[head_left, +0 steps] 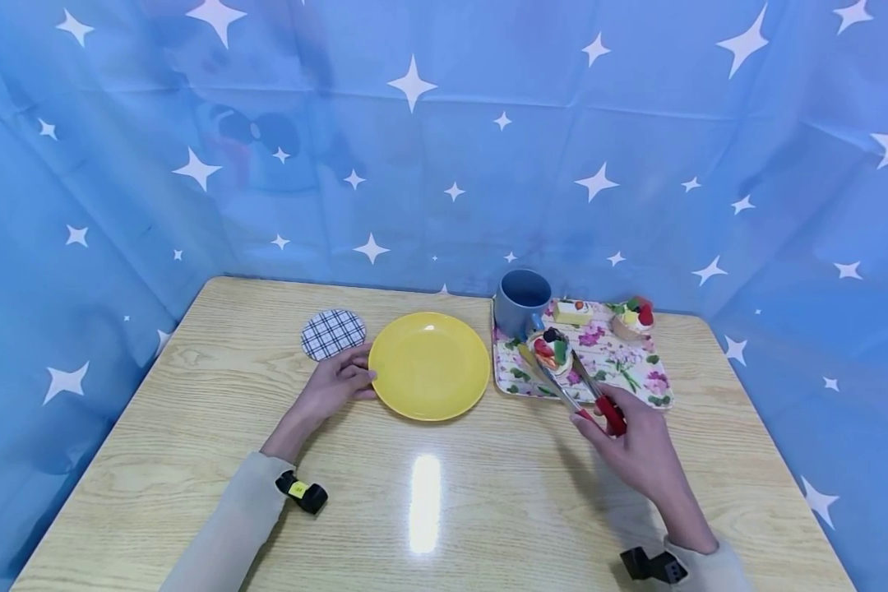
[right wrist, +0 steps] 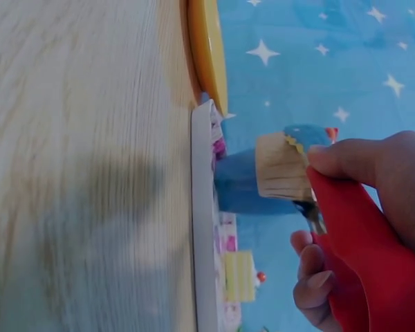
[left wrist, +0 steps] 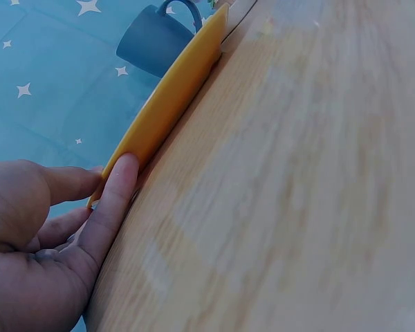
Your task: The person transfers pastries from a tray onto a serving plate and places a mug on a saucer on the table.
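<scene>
My left hand (head_left: 335,386) pinches the left rim of a round yellow plate (head_left: 431,367); the left wrist view has the rim between its thumb and fingers. In my right hand (head_left: 642,454) are tongs with red handles (right wrist: 356,242) and metal arms. A small fruit tart (head_left: 552,353), topped with cream and fruit pieces, is held between the tong tips. It is raised over the front left part of a flowered tray (head_left: 622,367). From the right wrist, its pale ridged cup (right wrist: 282,166) overlaps the blue mug behind it.
On the tray stand a blue mug (head_left: 516,311) at the back left, a small yellow cake slice (head_left: 573,312) at the back and another fruit tart (head_left: 632,319) at the back right. A round checked coaster (head_left: 333,334) lies behind the left hand. A starry blue curtain (head_left: 444,148) surrounds the table.
</scene>
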Tool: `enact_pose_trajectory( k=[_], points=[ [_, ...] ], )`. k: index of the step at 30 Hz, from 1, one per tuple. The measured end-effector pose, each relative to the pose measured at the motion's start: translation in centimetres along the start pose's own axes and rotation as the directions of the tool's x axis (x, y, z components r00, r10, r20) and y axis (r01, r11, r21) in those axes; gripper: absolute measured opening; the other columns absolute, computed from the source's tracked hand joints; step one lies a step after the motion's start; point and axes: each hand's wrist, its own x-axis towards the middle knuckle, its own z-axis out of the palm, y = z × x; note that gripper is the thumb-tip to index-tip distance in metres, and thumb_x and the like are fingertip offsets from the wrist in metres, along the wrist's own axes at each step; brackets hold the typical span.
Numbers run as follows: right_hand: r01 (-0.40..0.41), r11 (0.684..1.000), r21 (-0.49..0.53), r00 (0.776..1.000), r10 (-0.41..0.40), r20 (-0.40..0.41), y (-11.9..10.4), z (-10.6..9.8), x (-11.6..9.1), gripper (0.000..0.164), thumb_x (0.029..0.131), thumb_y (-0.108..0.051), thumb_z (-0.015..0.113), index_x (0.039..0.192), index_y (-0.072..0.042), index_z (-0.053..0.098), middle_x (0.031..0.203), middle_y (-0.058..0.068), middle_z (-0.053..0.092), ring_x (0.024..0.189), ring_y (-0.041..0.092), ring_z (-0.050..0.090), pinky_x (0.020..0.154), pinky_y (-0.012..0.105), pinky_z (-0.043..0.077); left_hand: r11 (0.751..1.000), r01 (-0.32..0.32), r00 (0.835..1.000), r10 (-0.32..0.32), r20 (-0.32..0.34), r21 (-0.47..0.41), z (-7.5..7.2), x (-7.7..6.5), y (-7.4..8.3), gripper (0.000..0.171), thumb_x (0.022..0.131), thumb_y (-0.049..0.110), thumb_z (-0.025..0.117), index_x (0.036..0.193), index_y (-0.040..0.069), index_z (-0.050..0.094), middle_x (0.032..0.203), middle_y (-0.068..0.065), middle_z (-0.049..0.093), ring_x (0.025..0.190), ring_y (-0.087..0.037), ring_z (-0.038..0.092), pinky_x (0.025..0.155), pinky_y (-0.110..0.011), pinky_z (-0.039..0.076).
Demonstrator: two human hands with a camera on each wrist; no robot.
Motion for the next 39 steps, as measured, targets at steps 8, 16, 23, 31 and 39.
enact_pose_trajectory(
  k=[8,16,23,31,39],
  points=[
    [0.022,1.000,0.011,1.000,-0.022,-0.001,-0.5,0.3,0.5,0.056,0.091,-0.033,0.080,0.134,-0.002,0.063,0.085,0.009,0.060,0.065,0.013,0.042,0.048,0.020,0.032,1.000,-0.004,1.000,0.004,0.002,-0.003,-0.1,-0.1,0.0,0.058,0.102,0.004,0.060,0.156,0.010,0.041,0.128,-0.021,0.057,0.104,-0.016,0.071,0.089,-0.035,0.067],
    [0.028,0.999,0.017,1.000,-0.028,0.013,-1.2,0.5,0.9,0.057,0.091,-0.032,0.080,0.136,-0.001,0.062,0.089,0.014,0.062,0.069,0.018,0.044,0.050,0.020,0.031,1.000,-0.014,1.000,0.014,0.012,0.000,-0.1,0.0,-0.1,0.059,0.102,0.002,0.059,0.157,0.008,0.040,0.128,-0.022,0.055,0.103,-0.016,0.070,0.089,-0.035,0.067],
    [0.031,0.999,0.021,0.999,-0.032,0.031,-1.4,0.8,1.2,0.061,0.091,-0.033,0.080,0.140,-0.003,0.060,0.089,0.013,0.061,0.069,0.018,0.044,0.049,0.021,0.030,1.000,-0.014,1.000,0.014,0.011,-0.001,0.0,0.0,-0.1,0.058,0.102,0.002,0.059,0.157,0.009,0.040,0.127,-0.022,0.055,0.104,-0.017,0.070,0.089,-0.035,0.067],
    [0.033,0.999,0.033,0.998,-0.035,0.060,-1.9,1.2,1.8,0.060,0.091,-0.033,0.079,0.140,-0.003,0.060,0.097,0.016,0.066,0.073,0.019,0.048,0.052,0.021,0.035,1.000,0.003,1.000,-0.003,0.004,-0.006,0.0,0.0,0.0,0.059,0.102,0.002,0.059,0.157,0.010,0.040,0.127,-0.021,0.055,0.105,-0.017,0.070,0.089,-0.035,0.067],
    [0.035,0.998,0.047,0.996,-0.039,0.074,-2.7,1.7,2.3,0.057,0.091,-0.033,0.079,0.137,-0.004,0.062,0.092,0.012,0.063,0.074,0.019,0.048,0.053,0.021,0.037,1.000,0.013,1.000,-0.013,-0.008,-0.010,0.0,0.0,0.1,0.057,0.102,0.003,0.060,0.156,0.012,0.043,0.127,-0.019,0.057,0.105,-0.017,0.070,0.089,-0.034,0.067]
  ],
)
